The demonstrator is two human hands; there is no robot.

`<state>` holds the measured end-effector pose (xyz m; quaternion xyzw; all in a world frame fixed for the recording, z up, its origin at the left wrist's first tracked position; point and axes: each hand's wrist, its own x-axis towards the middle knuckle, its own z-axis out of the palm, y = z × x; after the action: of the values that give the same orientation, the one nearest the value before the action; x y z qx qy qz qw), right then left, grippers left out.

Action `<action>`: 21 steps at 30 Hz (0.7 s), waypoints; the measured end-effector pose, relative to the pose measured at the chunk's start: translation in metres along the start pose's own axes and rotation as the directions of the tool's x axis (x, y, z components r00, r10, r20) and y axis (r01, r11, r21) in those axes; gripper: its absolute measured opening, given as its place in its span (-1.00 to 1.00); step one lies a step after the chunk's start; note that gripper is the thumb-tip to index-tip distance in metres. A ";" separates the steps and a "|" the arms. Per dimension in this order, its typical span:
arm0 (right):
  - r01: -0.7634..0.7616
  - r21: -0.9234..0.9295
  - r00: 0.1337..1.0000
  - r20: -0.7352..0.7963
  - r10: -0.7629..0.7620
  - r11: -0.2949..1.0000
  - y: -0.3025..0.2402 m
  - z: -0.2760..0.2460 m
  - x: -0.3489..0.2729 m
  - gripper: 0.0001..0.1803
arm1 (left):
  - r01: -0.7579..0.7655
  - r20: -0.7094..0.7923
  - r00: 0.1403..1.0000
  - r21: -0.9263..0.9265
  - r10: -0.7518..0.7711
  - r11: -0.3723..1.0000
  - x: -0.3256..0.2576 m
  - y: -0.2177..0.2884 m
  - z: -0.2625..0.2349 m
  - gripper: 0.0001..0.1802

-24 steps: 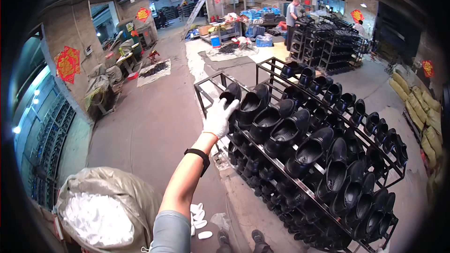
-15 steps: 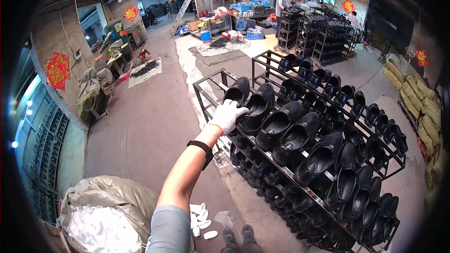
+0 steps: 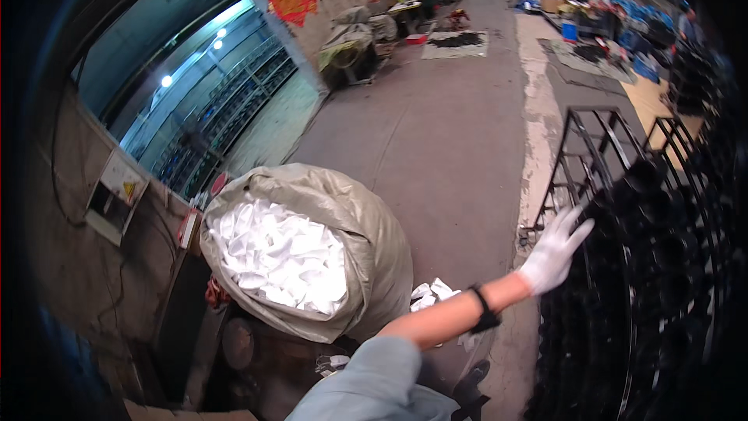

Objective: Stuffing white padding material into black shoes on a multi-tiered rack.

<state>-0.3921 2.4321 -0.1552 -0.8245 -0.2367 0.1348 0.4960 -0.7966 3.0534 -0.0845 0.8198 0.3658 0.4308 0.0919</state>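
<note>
My left hand (image 3: 555, 249), in a white glove, reaches out to the right beside the black metal shoe rack (image 3: 596, 113). Its fingers are stretched and apart, with nothing seen in them. Just past the fingertips are black shoes (image 3: 643, 179) set in rows on the rack, dark and smeared by motion. Whether the fingertips touch a shoe, I cannot tell. A black band (image 3: 485, 308) circles my left wrist. My right hand is outside the picture.
A big beige woven sack (image 3: 378, 226) full of white shoe-shaped inserts (image 3: 280, 253) stands left of my arm. More white pieces (image 3: 436, 294) lie on the floor behind it. A grey electrical box (image 3: 117, 195) hangs on the left wall; shelving (image 3: 226, 109) shows through an opening.
The view has swung left and down, bringing the sack to the middle and the rack to the right edge. My left hand has come off the shoes it was on, fingers now spread.
</note>
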 end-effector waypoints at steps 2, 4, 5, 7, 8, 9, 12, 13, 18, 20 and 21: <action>0.075 -0.038 0.975 0.214 -0.065 0.996 -0.004 0.077 -0.007 -0.43 | 0.110 -0.020 0.994 0.031 -0.110 0.993 -0.076 -0.016 -0.055 -0.15; 0.153 -0.067 0.899 0.424 -0.111 0.986 -0.011 0.157 -0.019 -0.46 | 0.345 -0.102 0.938 0.186 -0.331 0.920 -0.148 -0.039 -0.118 -0.22; 0.189 -0.077 0.843 0.525 -0.121 0.979 -0.016 0.199 -0.032 -0.47 | 0.504 -0.154 0.864 0.293 -0.480 0.813 -0.186 -0.059 -0.154 -0.24; 0.252 -0.075 0.680 0.723 -0.121 0.965 -0.023 0.290 -0.073 -0.49 | 0.750 -0.378 0.662 0.345 -0.648 0.565 -0.285 -0.126 -0.241 -0.19; 0.283 -0.082 0.602 0.791 -0.110 0.955 -0.063 0.334 -0.111 -0.50 | 0.786 -0.578 0.618 0.474 -0.533 0.397 -0.314 -0.149 -0.285 -0.07; 0.064 0.111 0.546 0.828 -0.128 0.992 -0.108 0.412 -0.129 -0.49 | 0.881 -0.684 0.466 0.420 -0.562 0.220 -0.346 -0.175 -0.331 0.01; 0.490 0.377 -0.007 0.903 -0.429 0.786 -0.276 0.623 -0.211 -0.36 | 0.744 -0.583 0.461 0.664 -0.669 -0.066 -0.407 -0.231 -0.457 0.04; 0.483 0.499 -0.183 0.861 -0.475 0.719 -0.343 0.674 -0.263 -0.42 | 0.693 -0.492 0.449 0.719 -0.746 -0.057 -0.429 -0.250 -0.488 0.00; 0.612 0.663 -0.327 0.709 -0.625 0.432 -0.440 0.868 -0.489 -0.13 | 0.732 -0.238 0.382 0.668 -0.893 0.135 -0.491 -0.304 -0.528 -0.26; 0.848 0.327 -0.059 0.840 -0.540 0.416 -0.468 0.926 -0.534 -0.15 | 0.761 -0.243 0.419 0.619 -0.875 0.192 -0.500 -0.301 -0.526 -0.23; 0.837 0.240 0.030 0.877 -0.480 0.492 -0.486 0.952 -0.542 -0.24 | 0.780 -0.260 0.448 0.582 -0.856 0.231 -0.501 -0.291 -0.529 -0.20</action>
<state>-1.4137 3.0582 -0.1826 -0.4797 -0.8317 0.2396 0.1441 -1.5381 2.8341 -0.2170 0.5056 0.8532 0.1205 0.0442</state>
